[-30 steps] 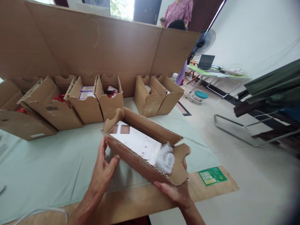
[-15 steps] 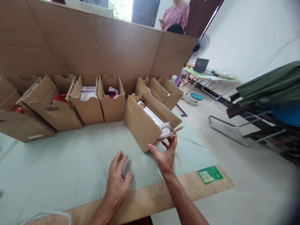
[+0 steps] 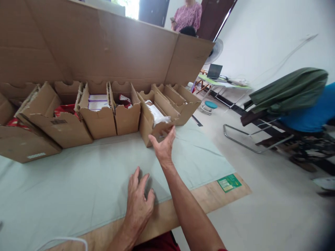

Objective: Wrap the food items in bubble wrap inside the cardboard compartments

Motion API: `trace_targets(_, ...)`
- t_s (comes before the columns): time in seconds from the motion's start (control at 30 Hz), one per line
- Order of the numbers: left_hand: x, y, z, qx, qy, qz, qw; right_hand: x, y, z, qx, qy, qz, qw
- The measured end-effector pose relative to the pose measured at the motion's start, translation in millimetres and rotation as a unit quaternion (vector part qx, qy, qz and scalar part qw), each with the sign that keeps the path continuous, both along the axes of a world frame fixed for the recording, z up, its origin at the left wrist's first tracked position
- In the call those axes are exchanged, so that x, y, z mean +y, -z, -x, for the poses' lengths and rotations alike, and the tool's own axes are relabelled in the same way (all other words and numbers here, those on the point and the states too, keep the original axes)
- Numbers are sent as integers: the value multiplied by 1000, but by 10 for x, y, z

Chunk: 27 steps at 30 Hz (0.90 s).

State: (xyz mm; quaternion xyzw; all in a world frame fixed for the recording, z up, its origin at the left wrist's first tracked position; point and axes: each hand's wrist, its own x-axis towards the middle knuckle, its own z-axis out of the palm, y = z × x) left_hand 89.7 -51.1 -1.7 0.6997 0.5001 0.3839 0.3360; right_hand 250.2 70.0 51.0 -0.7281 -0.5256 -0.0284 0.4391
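My right hand (image 3: 164, 146) reaches forward with its fingers stretched out, the fingertips against the front of an open cardboard box (image 3: 146, 120) that holds a white flat pack and clear plastic (image 3: 157, 115). The box stands in a row of boxes on the pale green cloth (image 3: 78, 181). My left hand (image 3: 138, 198) lies flat on the cloth near the table's front edge, fingers spread, holding nothing.
Several open cardboard boxes (image 3: 98, 115) line the back, in front of a tall cardboard wall (image 3: 104, 48). A green card (image 3: 229, 182) lies on the wooden table edge. A person (image 3: 187, 15) stands beyond the wall. Chair frame (image 3: 251, 139), fan and desk are at right.
The box went from both my hands near me to the row at the back, pushed by my right hand. My left hand let go and settled flat on the cloth.
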Motion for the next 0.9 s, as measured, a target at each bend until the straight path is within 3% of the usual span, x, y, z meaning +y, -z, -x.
trace_targets(0.07, -4, -10, -3, 1, -6, -5, 1000, -58, -50, 33, 8, 14, 13, 1000)
trace_targets(0.2, -22, -12, -23, 20, -4, -30, 999, -331, -74, 39, -63, -84, 43, 994)
trace_targets(0.27, -30, 3, -30, 35, 0, -49, 998, -339, -85, 15, -92, -103, 65, 988)
trace_targets(0.53, -13, 78, -11, 83, -1, -80, 993, 318, -261, -94, -122, -68, 150, 979)
trace_targets(0.67, -24, 56, -14, 112, 8, -100, 989, 373, -370, -160, -125, -67, 167, 976)
trace_targets(0.8, -42, 22, -31, 120, 11, -97, 988, 338, -618, -97, -105, -140, 99, 980)
trace_targets(0.9, -38, 10, -45, 100, 7, -99, 990, 493, -883, 146, -105, -226, 84, 965)
